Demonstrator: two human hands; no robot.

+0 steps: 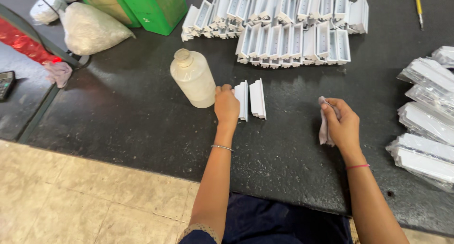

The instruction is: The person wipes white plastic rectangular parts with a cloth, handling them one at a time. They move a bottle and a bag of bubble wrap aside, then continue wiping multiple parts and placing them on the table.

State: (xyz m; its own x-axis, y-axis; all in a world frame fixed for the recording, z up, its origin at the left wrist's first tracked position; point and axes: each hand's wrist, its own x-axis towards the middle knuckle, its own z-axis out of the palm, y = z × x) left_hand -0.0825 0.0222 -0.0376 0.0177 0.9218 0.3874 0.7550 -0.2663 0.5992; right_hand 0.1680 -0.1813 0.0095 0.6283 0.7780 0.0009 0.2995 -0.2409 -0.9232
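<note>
- The left hand [227,105] rests on the black tabletop [142,116], fingers curled against the near edge of a small white plastic part [242,100]; whether they actually grip it cannot be told.
- A second white part [257,98] lies just beside the first, on its right, the two set parallel and close together.
- A milky plastic bottle [193,77] with a cap stands upright just left of the left hand, close to the thumb side.
- The right hand [341,125] is well apart from the left, fingers clenched around a crumpled pale cloth [324,126], which hangs down on the hand's left side.
- A silver bangle [222,148] sits on the left wrist, a red thread [357,167] on the right.
- Behind the hands, rows of white parts [288,24] stand packed together on the far side of the tabletop.
- At the right edge lie wrapped white bundles [425,116], stacked one over another.
- A green box [151,8] stands at the far left, with a full clear bag [90,29] beside it.
- A yellow pencil [418,5] lies at the far right.
- A calculator [5,83] and a pink rag [59,73] lie at the left edge.
- Below the tabletop, a tiled floor [71,201] shows.
</note>
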